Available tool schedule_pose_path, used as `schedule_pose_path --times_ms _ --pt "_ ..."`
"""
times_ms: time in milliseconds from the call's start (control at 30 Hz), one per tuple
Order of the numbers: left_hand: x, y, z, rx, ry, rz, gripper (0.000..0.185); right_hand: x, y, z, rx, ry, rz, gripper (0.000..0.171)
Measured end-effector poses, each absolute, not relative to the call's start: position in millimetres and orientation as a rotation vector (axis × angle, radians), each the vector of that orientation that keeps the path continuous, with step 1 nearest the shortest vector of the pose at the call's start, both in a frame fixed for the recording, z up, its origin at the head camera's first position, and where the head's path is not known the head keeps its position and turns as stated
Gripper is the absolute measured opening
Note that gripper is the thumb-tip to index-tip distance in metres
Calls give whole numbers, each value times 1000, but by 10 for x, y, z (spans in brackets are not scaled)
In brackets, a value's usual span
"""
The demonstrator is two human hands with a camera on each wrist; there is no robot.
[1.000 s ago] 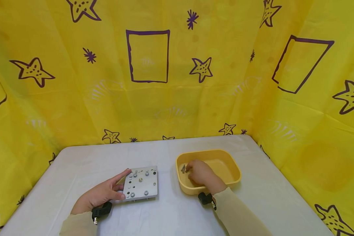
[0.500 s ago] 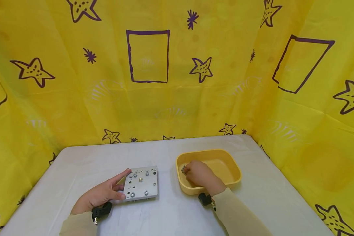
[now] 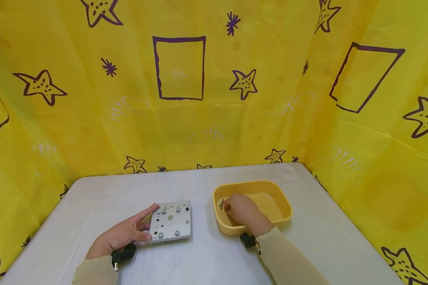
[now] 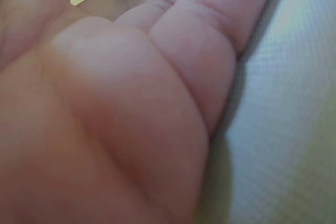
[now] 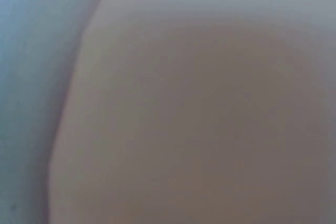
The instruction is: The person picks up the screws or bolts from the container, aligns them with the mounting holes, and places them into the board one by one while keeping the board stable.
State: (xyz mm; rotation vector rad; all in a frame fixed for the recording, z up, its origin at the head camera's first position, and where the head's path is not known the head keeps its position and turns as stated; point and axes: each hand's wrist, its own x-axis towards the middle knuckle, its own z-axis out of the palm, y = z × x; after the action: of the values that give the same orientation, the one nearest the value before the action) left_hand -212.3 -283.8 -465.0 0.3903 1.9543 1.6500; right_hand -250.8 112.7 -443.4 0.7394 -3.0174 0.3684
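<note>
In the head view, my left hand [image 3: 125, 230] holds a square silver metal plate [image 3: 181, 225] by its left side, thumb at the near corner and index finger at the far one. Several socket-head screws [image 3: 176, 232] stand in the plate among small holes, and screw ends show below its near edge. My right hand [image 3: 245, 210] reaches into a yellow plastic bin [image 3: 286, 213] with fingers bent downward. Just left of those fingers lie small metal screws [image 3: 221, 204]. The fingertips are hidden, so I cannot tell whether they pinch anything. The right wrist view is only a blur.
A white-covered table [image 3: 199, 261] carries the plate on the left and the bin on the right. Yellow curtains [image 3: 214, 118] printed with stars enclose the back and sides. Each wrist wears a black camera mount [image 3: 123, 254].
My right hand has shifted slightly inside the bin, and its fingers have curled more beside the screws. The left hand and the plate stay where they were.
</note>
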Motion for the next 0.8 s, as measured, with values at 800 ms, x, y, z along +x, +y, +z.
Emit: schedule_pose_path --times_ms 800 --pt "-2134 -2844 -4660 387 1978 1629 101 -2614 1267 -3941 96 -2764 1963 20"
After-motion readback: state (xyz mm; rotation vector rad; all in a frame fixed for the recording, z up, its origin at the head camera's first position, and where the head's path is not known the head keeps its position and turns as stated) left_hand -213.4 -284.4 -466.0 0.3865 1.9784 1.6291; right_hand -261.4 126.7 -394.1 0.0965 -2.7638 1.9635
